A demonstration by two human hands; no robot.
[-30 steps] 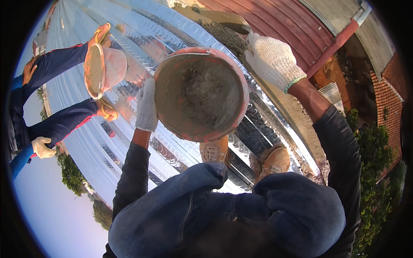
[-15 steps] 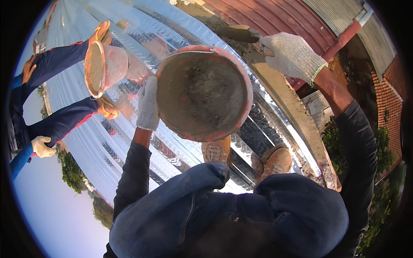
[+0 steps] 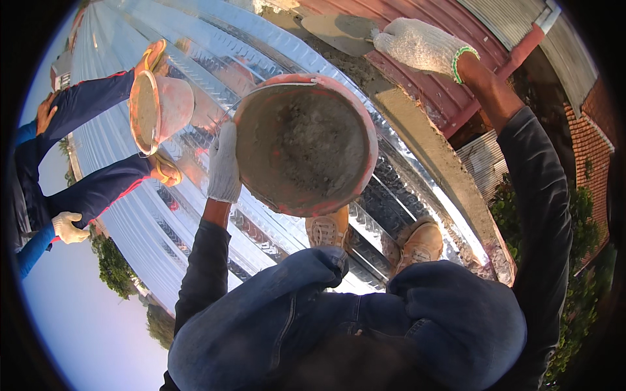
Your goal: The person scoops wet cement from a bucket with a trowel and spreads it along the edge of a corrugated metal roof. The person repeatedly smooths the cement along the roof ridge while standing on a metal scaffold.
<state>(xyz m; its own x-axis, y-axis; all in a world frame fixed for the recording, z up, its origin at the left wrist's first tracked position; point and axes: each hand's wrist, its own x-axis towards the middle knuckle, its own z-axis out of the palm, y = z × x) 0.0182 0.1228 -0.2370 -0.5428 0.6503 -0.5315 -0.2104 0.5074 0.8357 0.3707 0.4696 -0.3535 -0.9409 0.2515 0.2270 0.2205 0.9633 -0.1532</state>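
Note:
My left hand (image 3: 225, 163), in a pale knit glove, grips the rim of a reddish bucket (image 3: 370, 124) at its left side. Wet grey mortar (image 3: 306, 143) coats the bucket's inside and lies in a lump at its bottom. At the upper right, my gloved right hand (image 3: 417, 45) is closed around the handle of a trowel, most of the handle being hidden by the fingers. The trowel's blade (image 3: 339, 32) lies over the far part of a mortar-covered wall top (image 3: 417, 127), close to its surface; whether it touches cannot be told.
Shiny ribbed metal roofing (image 3: 130, 215) spreads under my shoes and to the left. A co-worker's sandalled feet (image 3: 166, 171) stand there beside a second mortar bucket (image 3: 176, 104). Past the wall top, a red metal roof (image 3: 456, 98) and a tiled roof (image 3: 587, 169) lie lower down.
My right hand has moved the trowel farther away and to the left along the wall top, and its blade has turned. The bucket has shifted slightly left in my left hand.

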